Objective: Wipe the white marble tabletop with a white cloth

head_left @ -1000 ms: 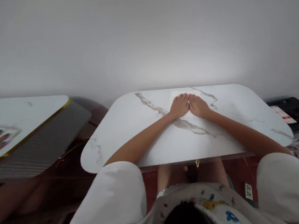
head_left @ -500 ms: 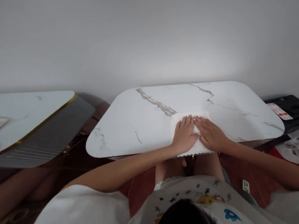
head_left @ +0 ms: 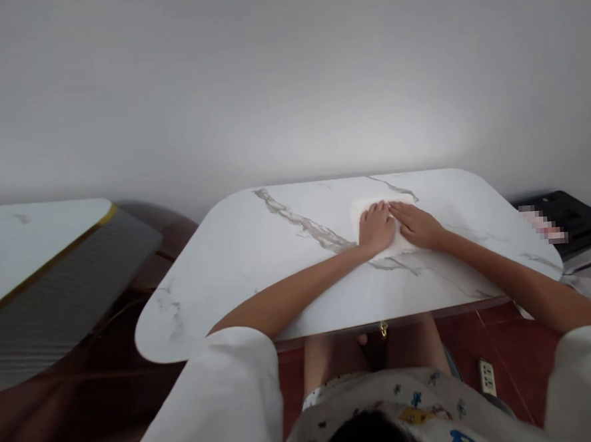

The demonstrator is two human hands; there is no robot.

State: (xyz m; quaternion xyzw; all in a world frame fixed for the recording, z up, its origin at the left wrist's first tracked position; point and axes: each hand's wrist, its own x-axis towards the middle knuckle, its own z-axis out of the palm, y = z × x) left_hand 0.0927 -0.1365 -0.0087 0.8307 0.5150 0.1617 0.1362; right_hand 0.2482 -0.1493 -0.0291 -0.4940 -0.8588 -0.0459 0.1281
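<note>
A white cloth (head_left: 361,210) lies on the white marble-patterned table (head_left: 258,263), right of its middle. My left hand (head_left: 375,228) lies flat on the cloth with fingers stretched forward. Beside it, touching, my right hand (head_left: 416,225) presses flat on the same cloth, fingers extended. Most of the cloth is hidden under both palms.
A second white table (head_left: 36,243) with a gold edge and ribbed side stands at the left. A black device (head_left: 570,221) sits on a low surface at the right. A power strip (head_left: 486,377) lies on the red floor. A plain wall runs behind.
Both hands have slid the cloth from the table's near edge away from me toward the middle of the table; a second ago they were at the far side.
</note>
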